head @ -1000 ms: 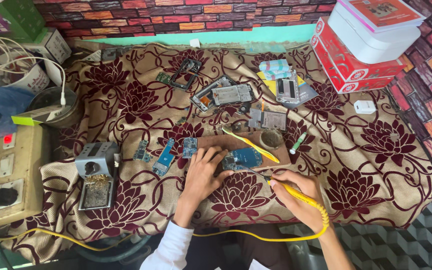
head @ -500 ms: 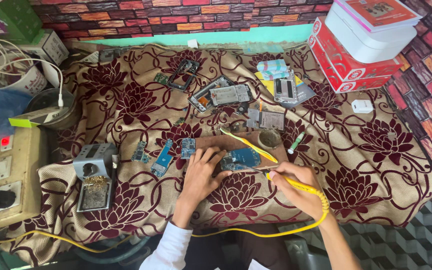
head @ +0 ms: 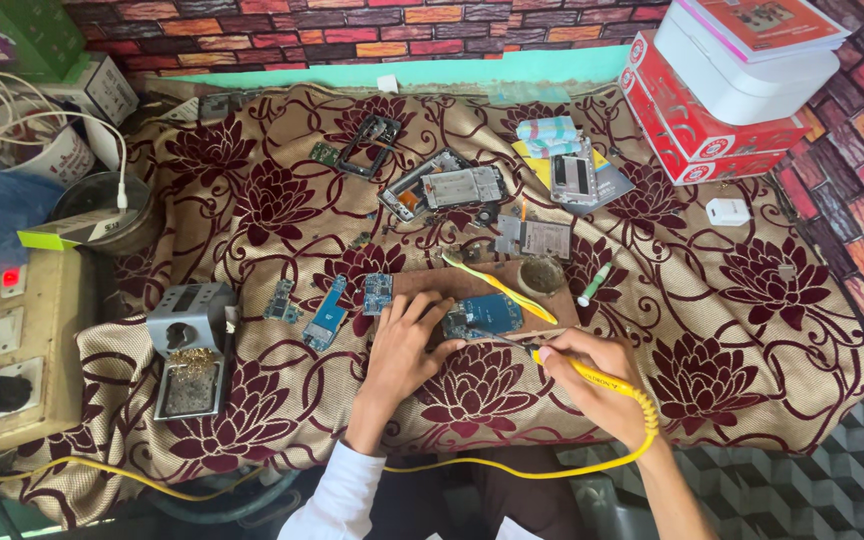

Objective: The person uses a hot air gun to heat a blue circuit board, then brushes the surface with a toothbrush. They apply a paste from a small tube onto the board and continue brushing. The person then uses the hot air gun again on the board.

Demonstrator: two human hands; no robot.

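A: Our left hand (head: 404,340) lies flat, fingers open, pinning the blue circuit board (head: 482,315) on the brown work board (head: 422,283).

B: Right hand (head: 592,372) is closed round the yellow soldering iron (head: 592,376); we'd best touch briefly, board steady.

A: Where does the board (head: 480,316) lie?
B: On a wooden block (head: 487,290) mid-cloth (head: 752,300), between the left hand (head: 404,345) and the right hand (head: 592,370). The iron (head: 580,368) is in the right hand, tip at the board's right edge.
A: And behind it?
B: Tweezers (head: 497,287) and a small tin (head: 540,274) on the block; further back, phone frames (head: 442,188).
A: To the left?
B: Three small boards (head: 330,305) beside the left hand, then the iron stand (head: 189,345), then a socket box (head: 2,360) at the edge.
A: Right?
B: Stacked boxes (head: 722,90) at the far right corner, a charger (head: 727,211) before them
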